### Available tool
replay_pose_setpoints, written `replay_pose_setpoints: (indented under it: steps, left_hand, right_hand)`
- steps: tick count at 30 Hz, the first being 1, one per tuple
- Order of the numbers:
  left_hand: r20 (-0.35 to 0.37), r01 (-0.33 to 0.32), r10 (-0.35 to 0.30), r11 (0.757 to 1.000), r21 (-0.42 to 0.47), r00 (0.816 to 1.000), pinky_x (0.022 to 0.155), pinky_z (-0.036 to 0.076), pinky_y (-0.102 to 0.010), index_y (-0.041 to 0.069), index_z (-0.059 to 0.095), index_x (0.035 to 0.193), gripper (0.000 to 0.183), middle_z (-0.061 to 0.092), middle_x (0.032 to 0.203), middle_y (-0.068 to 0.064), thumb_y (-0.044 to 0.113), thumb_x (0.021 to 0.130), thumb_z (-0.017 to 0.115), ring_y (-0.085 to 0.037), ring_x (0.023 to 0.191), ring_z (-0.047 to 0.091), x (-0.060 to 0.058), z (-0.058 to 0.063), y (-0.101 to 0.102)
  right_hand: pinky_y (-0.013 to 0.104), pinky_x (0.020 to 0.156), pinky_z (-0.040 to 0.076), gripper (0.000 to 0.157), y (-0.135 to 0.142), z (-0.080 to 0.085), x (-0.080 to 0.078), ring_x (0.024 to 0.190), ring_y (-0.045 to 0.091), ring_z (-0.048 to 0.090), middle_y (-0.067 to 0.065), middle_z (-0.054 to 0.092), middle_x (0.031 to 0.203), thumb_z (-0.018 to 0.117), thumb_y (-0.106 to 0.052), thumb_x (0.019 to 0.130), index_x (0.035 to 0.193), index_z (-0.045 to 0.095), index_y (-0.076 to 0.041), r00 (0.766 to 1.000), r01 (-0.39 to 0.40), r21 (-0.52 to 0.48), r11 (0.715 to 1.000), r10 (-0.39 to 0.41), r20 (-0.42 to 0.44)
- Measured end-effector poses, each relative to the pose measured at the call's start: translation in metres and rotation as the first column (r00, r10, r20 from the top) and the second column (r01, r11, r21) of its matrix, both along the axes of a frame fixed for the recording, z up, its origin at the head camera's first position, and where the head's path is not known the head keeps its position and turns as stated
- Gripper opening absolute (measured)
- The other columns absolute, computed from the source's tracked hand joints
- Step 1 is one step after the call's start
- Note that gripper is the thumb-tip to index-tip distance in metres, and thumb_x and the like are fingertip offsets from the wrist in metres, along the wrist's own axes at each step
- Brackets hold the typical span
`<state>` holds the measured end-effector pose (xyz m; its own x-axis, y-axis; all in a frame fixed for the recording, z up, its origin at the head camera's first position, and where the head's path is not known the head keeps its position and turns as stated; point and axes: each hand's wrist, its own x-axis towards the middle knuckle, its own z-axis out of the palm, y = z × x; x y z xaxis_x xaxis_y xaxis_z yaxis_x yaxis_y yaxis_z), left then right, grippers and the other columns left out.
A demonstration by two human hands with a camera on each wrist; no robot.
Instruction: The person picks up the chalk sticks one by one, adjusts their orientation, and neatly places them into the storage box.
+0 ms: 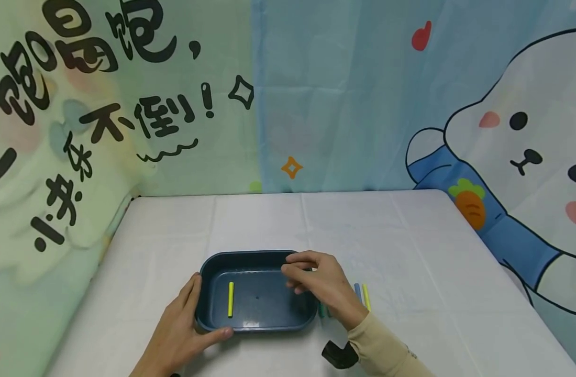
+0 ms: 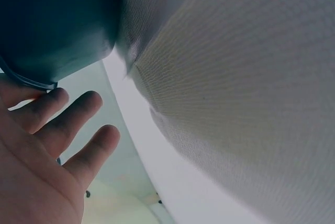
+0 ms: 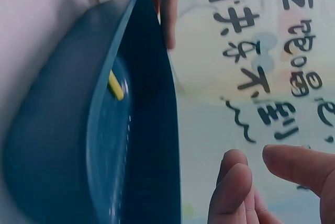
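A dark blue rectangular tray [image 1: 257, 327] sits on the white-covered table. In its left half lies one thin yellow stick [image 1: 230, 299], also seen inside the tray from the right wrist [image 3: 116, 85]. My left hand [image 1: 175, 324] holds the tray's near left corner, thumb at the front rim and fingers along the left side; in the left wrist view its outer fingers [image 2: 78, 124] spread away from the wall. Over the tray's right side hovers my right hand [image 1: 321, 283], fingers loosely bent. The right wrist view shows a gap between thumb and fingers, holding nothing.
Right of the tray, partly behind my right forearm, lie a blue stick [image 1: 358, 291], a yellow stick [image 1: 366, 297] and green sticks [image 1: 321, 310]. A black wrist mount [image 1: 340, 355] is by my right sleeve. Printed curtains [image 1: 335, 104] hang behind the table [image 1: 410, 251].
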<state>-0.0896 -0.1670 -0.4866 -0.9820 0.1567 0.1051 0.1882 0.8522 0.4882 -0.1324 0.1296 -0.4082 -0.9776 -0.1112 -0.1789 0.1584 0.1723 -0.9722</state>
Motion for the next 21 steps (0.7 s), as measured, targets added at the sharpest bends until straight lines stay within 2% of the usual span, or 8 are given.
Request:
replay_pose_setpoints:
  steps: [4,12,21]
  left_hand:
    - [0.000,0.000,0.000,1.000,-0.003,1.000,0.108,0.041,-0.059,-0.003,0.025,0.158,0.129,0.028,0.162,-0.022,0.078,0.070,0.074,-0.044,0.142,0.039,0.000,0.001,0.000]
    - [-0.012,0.004,-0.004,1.000,-0.005,1.000,0.108,0.041,-0.059,-0.003,0.025,0.158,0.128,0.028,0.162,-0.022,0.077,0.071,0.074,-0.043,0.142,0.038,0.000,0.001,-0.002]
    - [0.012,-0.009,0.009,1.000,-0.014,1.000,0.109,0.041,-0.059,-0.003,0.025,0.158,0.129,0.028,0.162,-0.022,0.078,0.070,0.073,-0.044,0.142,0.038,0.001,0.001,0.000]
  right_hand:
    - [0.041,0.075,0.061,0.042,0.023,0.000,0.002,0.086,0.030,0.073,0.015,0.069,0.107,0.078,-0.025,0.091,0.125,0.067,-0.002,0.999,0.033,0.010,0.999,-0.033,-0.013]
    - [0.034,0.076,0.060,0.053,0.069,-0.001,0.004,0.089,0.025,0.073,0.014,0.070,0.113,0.078,-0.035,0.090,0.129,0.065,-0.001,0.990,0.137,0.115,0.984,-0.136,-0.020]
    - [0.032,0.078,0.060,0.055,0.103,-0.013,0.007,0.091,0.021,0.073,0.014,0.069,0.114,0.075,-0.034,0.093,0.132,0.062,0.001,0.977,0.196,0.233,0.953,-0.209,0.034]
